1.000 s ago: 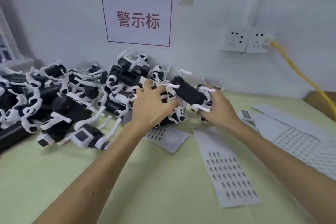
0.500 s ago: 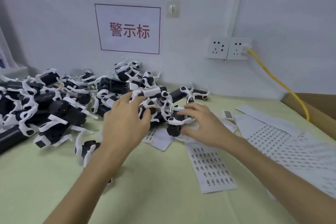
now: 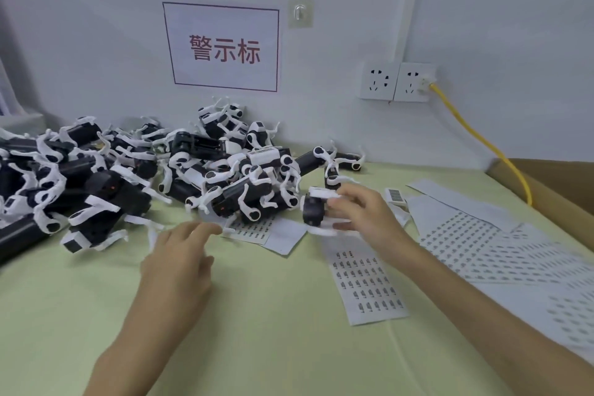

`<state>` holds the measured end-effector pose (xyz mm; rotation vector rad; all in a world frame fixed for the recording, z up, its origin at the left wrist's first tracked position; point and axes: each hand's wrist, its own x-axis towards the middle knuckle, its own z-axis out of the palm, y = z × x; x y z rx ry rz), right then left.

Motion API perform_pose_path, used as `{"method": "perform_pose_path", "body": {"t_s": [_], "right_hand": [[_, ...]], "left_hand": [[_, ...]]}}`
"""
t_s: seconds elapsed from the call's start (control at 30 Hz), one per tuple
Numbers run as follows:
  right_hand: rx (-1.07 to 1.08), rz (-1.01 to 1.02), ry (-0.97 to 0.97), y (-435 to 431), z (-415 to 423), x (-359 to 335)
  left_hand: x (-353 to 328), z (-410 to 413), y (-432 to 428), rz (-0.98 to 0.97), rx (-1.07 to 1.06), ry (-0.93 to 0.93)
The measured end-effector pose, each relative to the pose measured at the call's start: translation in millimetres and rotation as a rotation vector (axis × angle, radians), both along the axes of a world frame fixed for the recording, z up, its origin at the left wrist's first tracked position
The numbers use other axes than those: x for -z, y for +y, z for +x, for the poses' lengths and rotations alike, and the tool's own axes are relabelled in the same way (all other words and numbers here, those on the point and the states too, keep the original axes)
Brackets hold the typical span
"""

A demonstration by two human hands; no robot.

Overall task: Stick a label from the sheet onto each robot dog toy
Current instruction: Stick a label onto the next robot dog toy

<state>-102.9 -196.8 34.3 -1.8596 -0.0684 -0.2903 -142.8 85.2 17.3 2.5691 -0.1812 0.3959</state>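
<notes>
One toy, black and white, gripped in right hand just above far end of sheet. Left hand left of sheet, over table, fingers loosely spread, holding nothing. Big pile of toys behind, left of sheet, against wall.

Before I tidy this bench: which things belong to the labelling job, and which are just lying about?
Job: black-and-white robot dog toy in right hand; toy pile; white label sheet; left hand.
Lying about: yellow cable; white wall sockets; brown cardboard box.
</notes>
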Motion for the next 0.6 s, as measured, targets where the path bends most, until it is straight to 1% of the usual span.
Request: {"method": "perform_pose_path", "body": {"t_s": [0.1, 0.17, 0.2, 0.23, 0.3, 0.33, 0.37, 0.4, 0.43, 0.47, 0.53, 0.57, 0.6], "right_hand": [[-0.071, 0.463, 0.11, -9.1, -16.2, -10.8], [-0.121, 0.717, 0.158, -14.3, -23.7, -10.2], [-0.136, 0.816, 0.169, -15.7, -26.1, -8.5], [-0.138, 0.891, 0.174, -16.8, -27.7, -7.0], [-0.111, 0.964, 0.166, -17.1, -28.6, -4.7], [-0.103, 0.976, 0.159, -16.7, -28.3, -4.0], [-0.102, 0.987, 0.158, -16.2, -28.7, -3.8], [-0.108, 1.001, 0.155, -16.3, -28.7, -3.3], [-0.12, 1.02, 0.15, -16.6, -28.8, -2.8], [-0.136, 1.038, 0.137, -17.0, -28.6, -1.8], [-0.155, 1.067, 0.098, -18.3, -29.2, -0.8], [-0.156, 1.073, 0.078, -19.3, -29.8, -0.4], [-0.155, 1.062, 0.058, -20.6, -30.2, 0.1]], "left_hand": [[2.0, 20.4, -13.8, -0.054, 0.037, -0.043], [3.3, 27.0, -22.2, -0.037, -0.009, -0.063], [3.5, 26.7, -27.5, -0.01, -0.04, -0.107], [3.3, 24.5, -34.3, 0.017, -0.068, -0.194], [1.0, 17.5, -52.3, 0.028, -0.087, -0.501], [-0.9, 14.3, -62.8, 0.011, -0.055, -0.666], [-3.6, 10.9, -74.5, -0.023, 0.004, -0.779], [-6.6, 7.7, -86.7, -0.102, 0.082, -0.818], [-10.4, 5.9, -98.4, -0.234, 0.175, -0.773], [-14.5, 5.6, -108.6, -0.403, 0.265, -0.641], [-21.7, 11.7, -122.8, -0.711, 0.414, -0.235], [-24.0, 17.4, -126.8, -0.789, 0.501, -0.025], [-25.4, 23.4, -129.3, -0.826, 0.597, 0.177]]}}
